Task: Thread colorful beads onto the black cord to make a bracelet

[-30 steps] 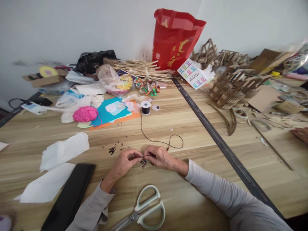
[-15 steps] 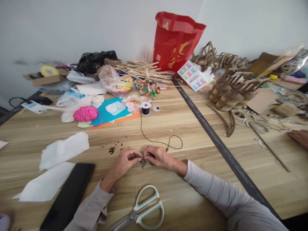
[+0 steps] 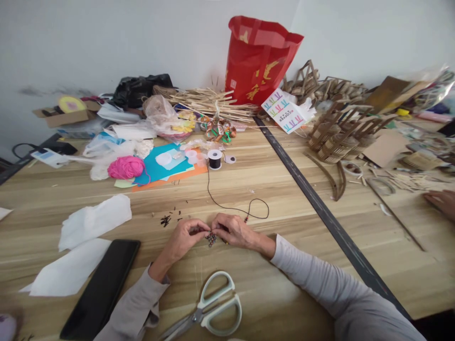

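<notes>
My left hand (image 3: 188,235) and my right hand (image 3: 232,230) meet at the fingertips above the wooden table. Thumb and index finger are pinched together on each; whatever tiny thing lies between the tips is too small to make out. Just below the fingertips is a cluster of small dark beads (image 3: 211,239), a few with reddish spots. A thin black cord (image 3: 227,208) runs from a white spool (image 3: 214,159), loops on the table and disappears by the back of my right hand, where small reddish beads (image 3: 246,219) sit on it. Scissors with pale handles (image 3: 220,303) lie nearer to me.
Short black pieces (image 3: 165,220) lie left of my hands. Farther left are white paper (image 3: 95,220) and a flat black object (image 3: 101,289). Behind stand pink yarn (image 3: 126,167), a red bag (image 3: 261,61) and small woven baskets (image 3: 337,142). Another person's hand (image 3: 441,201) rests at right.
Both hands keep almost the same pinch over the beads. The whole view has shifted very slightly; nothing is clearly taken up or let go.
</notes>
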`<action>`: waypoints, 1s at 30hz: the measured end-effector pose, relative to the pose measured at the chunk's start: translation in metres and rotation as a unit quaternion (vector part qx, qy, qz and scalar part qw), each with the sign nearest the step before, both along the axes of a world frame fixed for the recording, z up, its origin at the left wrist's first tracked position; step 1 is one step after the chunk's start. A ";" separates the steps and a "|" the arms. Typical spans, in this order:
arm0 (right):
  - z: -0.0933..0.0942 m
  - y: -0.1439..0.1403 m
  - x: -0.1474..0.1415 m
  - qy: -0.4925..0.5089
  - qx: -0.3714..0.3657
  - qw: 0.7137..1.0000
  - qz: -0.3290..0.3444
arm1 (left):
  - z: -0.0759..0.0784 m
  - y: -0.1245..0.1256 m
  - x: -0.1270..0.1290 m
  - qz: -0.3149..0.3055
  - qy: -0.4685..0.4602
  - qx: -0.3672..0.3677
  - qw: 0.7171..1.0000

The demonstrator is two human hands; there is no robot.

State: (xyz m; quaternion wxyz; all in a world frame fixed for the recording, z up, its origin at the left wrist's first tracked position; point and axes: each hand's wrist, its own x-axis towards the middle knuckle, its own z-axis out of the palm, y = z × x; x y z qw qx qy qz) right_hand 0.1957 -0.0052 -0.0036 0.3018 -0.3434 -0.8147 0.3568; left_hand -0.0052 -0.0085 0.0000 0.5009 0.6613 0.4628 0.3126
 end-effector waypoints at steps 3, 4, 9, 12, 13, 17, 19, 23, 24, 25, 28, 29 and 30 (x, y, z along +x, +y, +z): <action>0.002 0.000 0.000 0.001 -0.004 1.000 0.002 | -0.003 0.001 -0.001 0.002 -0.006 -0.008 1.000; 0.002 0.000 0.000 -0.001 -0.006 1.000 0.003 | -0.004 0.001 -0.002 0.002 -0.008 -0.011 1.000; 0.004 0.000 0.000 -0.007 -0.010 1.000 0.003 | -0.004 0.000 -0.002 0.006 -0.005 -0.016 1.000; 0.003 0.000 0.000 -0.004 -0.007 1.000 0.003 | 0.000 0.000 -0.001 0.009 -0.003 -0.016 1.000; 0.003 0.000 0.001 -0.003 -0.007 1.000 0.003 | 0.001 -0.001 -0.001 0.008 -0.002 -0.016 1.000; 0.002 0.000 0.001 0.001 -0.007 1.000 0.006 | 0.002 0.000 -0.001 0.002 -0.004 -0.015 1.000; 0.001 0.000 0.001 0.001 -0.006 1.000 0.006 | 0.000 0.000 -0.001 0.000 0.000 -0.009 1.000; 0.000 0.001 0.001 0.001 -0.004 1.000 0.004 | -0.002 0.001 -0.002 -0.005 0.003 -0.003 1.000; 0.000 0.001 0.001 0.001 -0.005 1.000 0.004 | -0.002 0.001 -0.002 -0.006 0.003 -0.004 1.000; 0.000 0.001 0.001 0.000 -0.006 1.000 0.003 | -0.002 0.001 -0.002 -0.006 0.002 -0.004 1.000; 0.001 0.001 0.001 0.000 -0.005 1.000 0.002 | -0.001 0.000 -0.002 -0.002 0.004 -0.002 1.000; 0.001 0.001 0.001 0.001 -0.005 1.000 0.002 | -0.001 0.000 -0.002 0.000 0.005 -0.001 1.000; 0.002 0.001 0.001 0.002 -0.004 1.000 0.003 | -0.001 0.000 -0.001 0.001 0.004 0.000 1.000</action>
